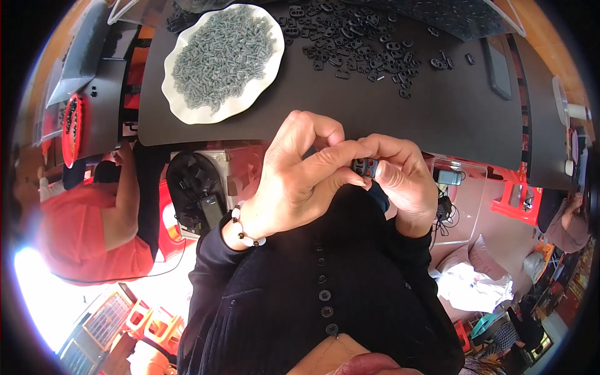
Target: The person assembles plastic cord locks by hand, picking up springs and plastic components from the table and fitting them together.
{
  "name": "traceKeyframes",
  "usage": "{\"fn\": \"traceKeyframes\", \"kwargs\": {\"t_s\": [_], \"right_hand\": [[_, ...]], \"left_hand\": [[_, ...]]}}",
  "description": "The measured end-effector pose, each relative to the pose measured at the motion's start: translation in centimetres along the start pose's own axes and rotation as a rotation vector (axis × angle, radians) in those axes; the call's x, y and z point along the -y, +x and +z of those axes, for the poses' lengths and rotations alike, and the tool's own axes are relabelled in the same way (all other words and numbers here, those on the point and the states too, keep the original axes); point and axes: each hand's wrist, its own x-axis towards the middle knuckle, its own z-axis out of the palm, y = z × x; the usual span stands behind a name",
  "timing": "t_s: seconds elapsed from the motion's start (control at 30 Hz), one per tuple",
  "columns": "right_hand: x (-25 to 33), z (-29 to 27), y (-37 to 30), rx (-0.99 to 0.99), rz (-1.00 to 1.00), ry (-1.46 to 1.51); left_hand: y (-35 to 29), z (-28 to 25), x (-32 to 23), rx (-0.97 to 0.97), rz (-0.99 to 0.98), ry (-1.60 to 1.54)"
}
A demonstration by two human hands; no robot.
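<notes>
My left hand (300, 178), with a beaded bracelet at its wrist, and my right hand (406, 181) meet just off the table's near edge. Between their fingertips is a small black plastic cord lock piece (364, 167) with openings in it. My right thumb and fingers grip it from the right. Thumb and index finger of the left hand are pinched together against its left side; whether a tiny part sits between them is hidden. On the table (437, 125), a white wavy-edged plate (273, 69) bears a heap of small metal springs (222, 56).
Loose black cord lock pieces (356, 40) lie scattered at the table's far middle. A dark flat phone-like slab (497, 67) rests at the far right. One co-worker in red (94, 231) sits to the left by a red tray (73, 128); red stools (519, 197) stand right.
</notes>
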Motion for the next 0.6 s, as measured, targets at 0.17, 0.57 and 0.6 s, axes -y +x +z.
{"fn": "traceKeyframes", "kwargs": {"t_s": [0.17, 0.57, 0.6], "right_hand": [[0.23, 0.22, 0.01, 0.023, 0.006, -0.013], [0.3, 0.26, 0.0, 0.102, 0.041, 0.013], [0.25, 0.26, -0.01, 0.111, 0.039, 0.013]], "left_hand": [[-0.09, 0.17, -0.11, -0.019, 0.055, -0.033], [-0.43, 0.2, -0.34, -0.005, 0.068, -0.095], [-0.43, 0.28, -0.27, -0.006, 0.067, -0.096]]}}
